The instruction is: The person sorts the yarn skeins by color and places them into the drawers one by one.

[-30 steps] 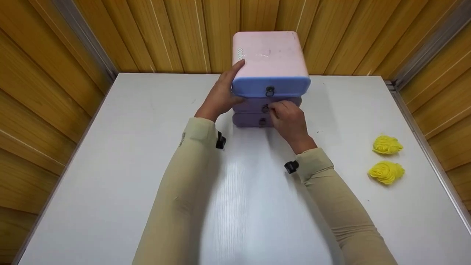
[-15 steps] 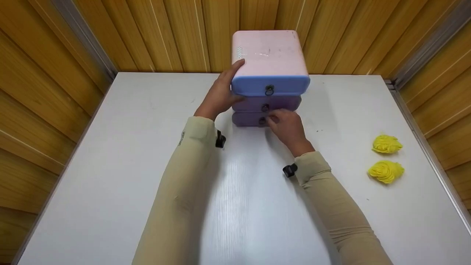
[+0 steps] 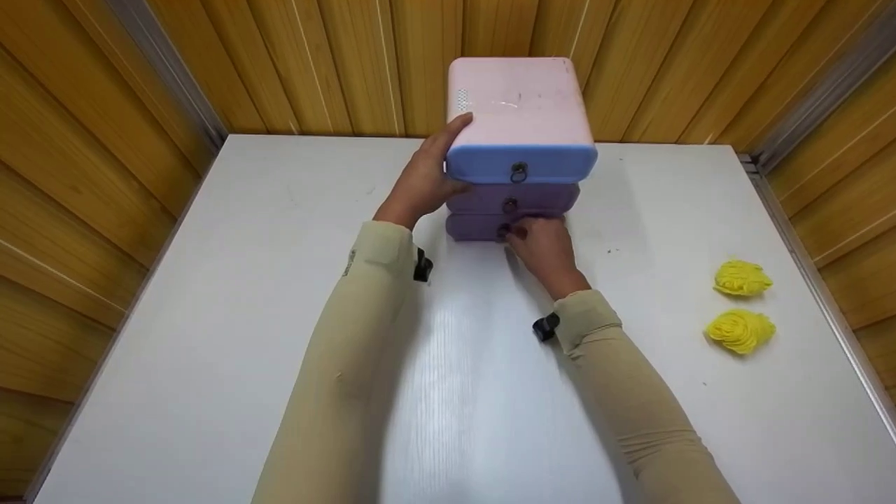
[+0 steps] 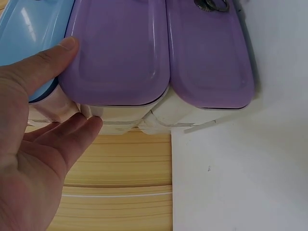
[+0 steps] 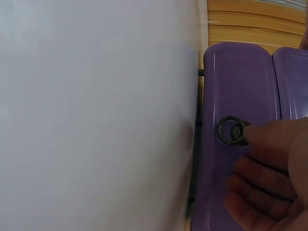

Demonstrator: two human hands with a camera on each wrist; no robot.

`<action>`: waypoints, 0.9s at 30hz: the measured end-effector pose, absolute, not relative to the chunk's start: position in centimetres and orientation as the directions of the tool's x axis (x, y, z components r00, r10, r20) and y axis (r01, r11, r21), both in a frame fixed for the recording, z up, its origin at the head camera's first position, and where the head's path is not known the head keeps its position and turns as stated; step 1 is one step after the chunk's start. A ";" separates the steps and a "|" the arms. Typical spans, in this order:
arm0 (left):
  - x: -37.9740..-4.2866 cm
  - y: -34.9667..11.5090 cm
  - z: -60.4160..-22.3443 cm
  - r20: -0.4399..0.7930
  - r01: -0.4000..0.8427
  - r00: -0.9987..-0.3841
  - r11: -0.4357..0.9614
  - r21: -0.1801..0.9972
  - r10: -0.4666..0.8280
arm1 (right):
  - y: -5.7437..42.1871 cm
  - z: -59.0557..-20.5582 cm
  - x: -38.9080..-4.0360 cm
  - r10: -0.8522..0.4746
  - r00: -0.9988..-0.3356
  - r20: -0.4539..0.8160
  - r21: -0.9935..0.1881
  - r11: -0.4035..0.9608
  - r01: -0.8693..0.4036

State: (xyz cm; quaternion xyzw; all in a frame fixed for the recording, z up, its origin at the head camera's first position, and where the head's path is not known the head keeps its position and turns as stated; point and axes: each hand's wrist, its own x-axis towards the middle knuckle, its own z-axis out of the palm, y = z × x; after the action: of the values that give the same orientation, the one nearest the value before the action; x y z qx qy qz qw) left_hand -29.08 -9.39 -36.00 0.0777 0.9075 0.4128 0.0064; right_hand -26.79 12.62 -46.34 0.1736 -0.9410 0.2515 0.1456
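Observation:
A small drawer cabinet (image 3: 518,105) with a pink top stands at the back of the table, with a blue top drawer (image 3: 560,164) and two purple drawers below, all closed. My left hand (image 3: 423,178) holds its left side, thumb on the front by the middle purple drawer (image 4: 115,53) and fingers against the side wall. At the bottom purple drawer (image 5: 240,82), my right hand (image 3: 546,248) has its fingers loosely bent, one fingertip right at the base of the metal ring pull (image 5: 237,133). The ring's hole shows nothing through it.
Two yellow bundles (image 3: 743,278), folded or wound in many strands, lie on the right side of the white table (image 3: 280,315). Wood-patterned walls (image 3: 336,70) close in the back and both sides.
My right hand has moved down from the middle drawer's ring pull to the bottom drawer's ring pull. The left hand stays on the cabinet's side.

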 end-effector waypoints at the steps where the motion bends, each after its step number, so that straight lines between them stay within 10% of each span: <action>1: -29.1 -9.4 -36.0 0.053 0.136 -0.988 0.646 0.751 0.147 | 12.5 -46.4 -26.8 -0.248 -0.902 0.354 -0.418 0.821 -0.389; 16: -29.0 -9.3 -35.9 0.064 0.148 -0.986 0.628 0.764 0.155 | 10.9 -46.2 -27.1 -0.187 -0.928 0.323 -0.242 0.931 -0.272; 27: -28.9 -9.4 -36.0 0.078 0.160 -0.985 0.652 0.741 0.154 | 11.0 -46.6 -27.2 -0.105 -0.954 0.282 -0.369 0.906 -0.209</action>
State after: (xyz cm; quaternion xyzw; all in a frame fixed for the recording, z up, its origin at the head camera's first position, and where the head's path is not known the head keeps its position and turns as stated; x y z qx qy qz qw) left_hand -28.92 -9.38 -35.96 0.0864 0.9089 0.4079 -0.0041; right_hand -27.18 10.95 -46.56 0.0810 -0.9677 0.2012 0.1287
